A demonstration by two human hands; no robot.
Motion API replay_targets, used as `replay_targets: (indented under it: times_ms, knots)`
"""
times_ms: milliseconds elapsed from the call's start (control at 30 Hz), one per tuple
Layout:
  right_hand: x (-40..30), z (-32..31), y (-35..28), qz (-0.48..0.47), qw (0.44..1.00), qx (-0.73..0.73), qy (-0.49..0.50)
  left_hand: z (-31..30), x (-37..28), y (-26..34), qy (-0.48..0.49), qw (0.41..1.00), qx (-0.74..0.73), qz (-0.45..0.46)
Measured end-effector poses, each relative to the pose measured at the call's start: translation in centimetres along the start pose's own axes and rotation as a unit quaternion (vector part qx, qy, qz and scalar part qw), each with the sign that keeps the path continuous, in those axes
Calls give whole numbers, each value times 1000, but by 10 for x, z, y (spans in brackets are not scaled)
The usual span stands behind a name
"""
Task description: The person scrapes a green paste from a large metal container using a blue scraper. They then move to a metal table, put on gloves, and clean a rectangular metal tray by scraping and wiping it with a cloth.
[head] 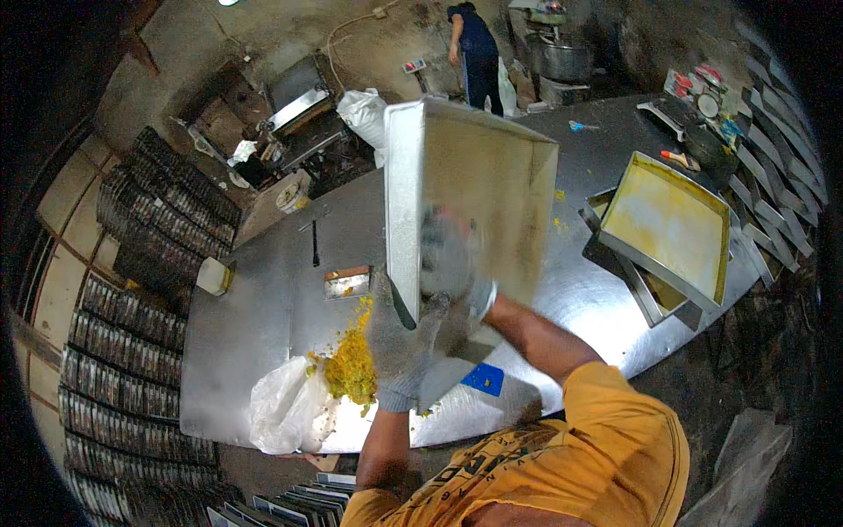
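My left hand (400,352), in a grey knit glove, grips the near edge of a deep rectangular metal baking pan (504,158) tilted up above the metal table. Inside the pan is my gloved right hand (451,257), blurred. A reddish patch shows by its fingers; whether it holds something I cannot tell. Beside my left wrist lies a heap of yellow-green crumbs (349,365), against a clear plastic bag (283,405). A blue plastic scraper (484,379) rests below my right forearm. Past the crumbs is a bench scraper (348,283) with a brown handle.
Two stacked pans, the upper one yellow-smeared (665,227), stand on the metal table (237,369) at right. Behind them lies a red-handled brush (680,160). Stacks of metal pans (125,356) line the left. A person (477,56) bends near a mixer (558,56).
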State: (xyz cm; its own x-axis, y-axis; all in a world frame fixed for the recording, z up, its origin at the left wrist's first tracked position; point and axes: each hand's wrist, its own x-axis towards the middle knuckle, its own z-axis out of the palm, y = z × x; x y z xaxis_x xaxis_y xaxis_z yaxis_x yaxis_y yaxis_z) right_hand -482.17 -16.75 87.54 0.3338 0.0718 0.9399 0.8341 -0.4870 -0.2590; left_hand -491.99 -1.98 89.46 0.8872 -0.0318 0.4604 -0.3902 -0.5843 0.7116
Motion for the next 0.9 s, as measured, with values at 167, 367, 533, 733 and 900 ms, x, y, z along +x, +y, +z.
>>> replay_targets:
  times_ms: [167,367,533,733,900]
  knots:
    - [68,-53,65,236,958,148,64,1,-20,28,-18,995,72,68]
    - [-18,-90,148,194,910,-194,312,6,-34,13,-18,994,53,95]
    - [-93,-116,205,375,836,-364,167,2,-30,14,-35,998,-41,26]
    - [-262,-55,83,626,733,-101,-246,-14,-2,-37,-24,998,-47,-37]
    - [-177,-198,132,545,828,127,24,-47,-4,-42,30,995,-76,51]
